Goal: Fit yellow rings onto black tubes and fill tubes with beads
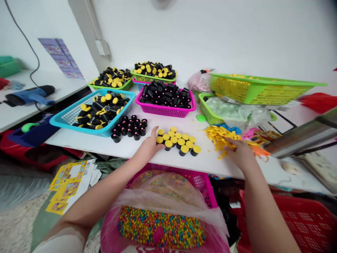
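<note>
Just beside the left hand (pixel 149 147) stand yellow-topped cylinders (pixel 174 140).

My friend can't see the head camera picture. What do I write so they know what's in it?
Two bare hands at a white table: the left hand beside a group of yellow-topped black pots, the right hand at a heap of yellow pieces. Behind are filled baskets; in front, colourful little balls.

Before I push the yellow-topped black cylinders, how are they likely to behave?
The yellow-topped black cylinders will probably slide together, since they stand closely grouped. Tipping seems fairly unlikely given their squat shape. Knocked over, one might roll, given its round sides.
</note>
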The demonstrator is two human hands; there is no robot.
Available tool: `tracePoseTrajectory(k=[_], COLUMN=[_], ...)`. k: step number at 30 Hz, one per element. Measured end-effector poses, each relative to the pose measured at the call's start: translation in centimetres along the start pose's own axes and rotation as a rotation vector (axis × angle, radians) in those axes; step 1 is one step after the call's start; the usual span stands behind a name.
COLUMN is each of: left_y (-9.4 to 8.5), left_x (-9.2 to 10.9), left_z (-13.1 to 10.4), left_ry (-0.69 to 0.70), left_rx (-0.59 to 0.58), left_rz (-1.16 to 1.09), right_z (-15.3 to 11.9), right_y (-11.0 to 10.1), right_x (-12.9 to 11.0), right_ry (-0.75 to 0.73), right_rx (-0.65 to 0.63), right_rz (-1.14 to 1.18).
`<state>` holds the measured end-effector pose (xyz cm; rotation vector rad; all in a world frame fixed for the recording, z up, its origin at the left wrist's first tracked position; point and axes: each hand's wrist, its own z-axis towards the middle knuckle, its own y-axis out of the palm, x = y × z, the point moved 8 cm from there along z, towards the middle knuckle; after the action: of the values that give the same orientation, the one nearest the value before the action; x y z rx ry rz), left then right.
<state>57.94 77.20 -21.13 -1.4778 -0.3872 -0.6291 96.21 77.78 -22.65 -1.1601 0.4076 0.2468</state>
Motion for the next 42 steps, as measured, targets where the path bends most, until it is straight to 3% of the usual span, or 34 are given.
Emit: tracePoseTrajectory(k=[4, 7, 10, 14, 20, 22, 25, 30, 33, 35, 38, 42], left_y=[-1.3, -4.8, -7.2, -6.4, -6.3, -6.6, -6.9, -6.2, -5.1, -4.8, -4.3, -3.1], left_x=[-0.2, -1.0, -3.0, -5.7, -5.7, -4.9, -1.9, 4.6, 7.7, 8.4, 8.3, 8.3], left_z=[-0.7, -2.6, -4.1, -3.3, -2.8, -3.6, -5.3, -8.1, -9.4, -9.8, -9.9, -10.1], left_ry=[-0.014, 0.018, -0.114, -0.308, -0.331, -0.287, -0.088, 0.157, 0.284, 0.342, 0.399, 0.446], left_rx=[0.002, 0.232, 0.407, 0.305, 0.233, 0.206, 0.165, -0.022, -0.14, -0.128, -0.079, -0.139], left_rz=[-0.013, 0.141, 0.305, 0.386, 0.47, 0.457, 0.324, -0.24, -0.474, -0.56, -0.571, -0.561], right_z=[-0.3, -0.8, -1.6, -2.7, -4.0, -4.7, -6.5, -10.8, -12.6, -13.0, -12.9, -13.4], right_y=[-0.9, -1.6, -2.1, -3.0, -3.5, -3.6, -4.4, -6.4, -6.2, -5.6, -4.2, -3.6], right_x=[0.4, 0.9, 0.6, -1.7, -4.5, -5.9, -9.7, -20.1, -24.3, -25.1, -24.6, -23.5], right_ry=[0.033, 0.162, 0.27, 0.199, 0.068, 0.027, -0.096, -0.578, -0.818, -0.882, -0.865, -0.873], right_rx=[0.047, 0.066, 0.072, 0.179, 0.308, 0.28, 0.23, 0.113, 0.102, 0.144, 0.17, 0.204], right_rz=[0.07, 0.146, 0.19, 0.347, 0.631, 0.668, 0.713, 0.743, 0.784, 0.83, 0.868, 0.898])
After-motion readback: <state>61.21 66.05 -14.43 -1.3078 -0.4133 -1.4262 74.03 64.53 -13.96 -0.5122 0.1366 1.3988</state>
